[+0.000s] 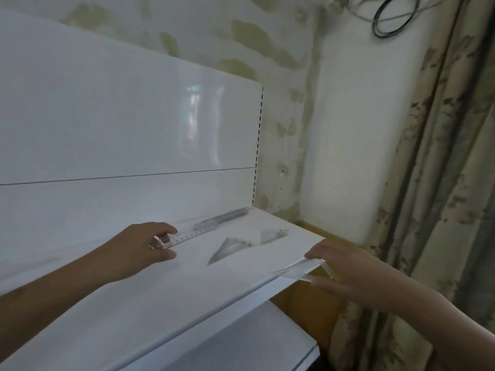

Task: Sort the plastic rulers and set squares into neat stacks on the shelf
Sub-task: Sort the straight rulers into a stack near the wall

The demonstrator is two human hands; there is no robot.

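A glossy white metal shelf (160, 303) with a tall white back panel (120, 124) stands against leaf-patterned wallpaper, a floral curtain (439, 170) hanging to its right. The left hand (139, 250) pinches the near end of a long clear plastic ruler (192, 232) lying along the back. Two clear plastic set squares (230, 249) lie mid-shelf, just apart. The right hand (345, 269) grips another clear ruler (300, 270) at the shelf's front corner.
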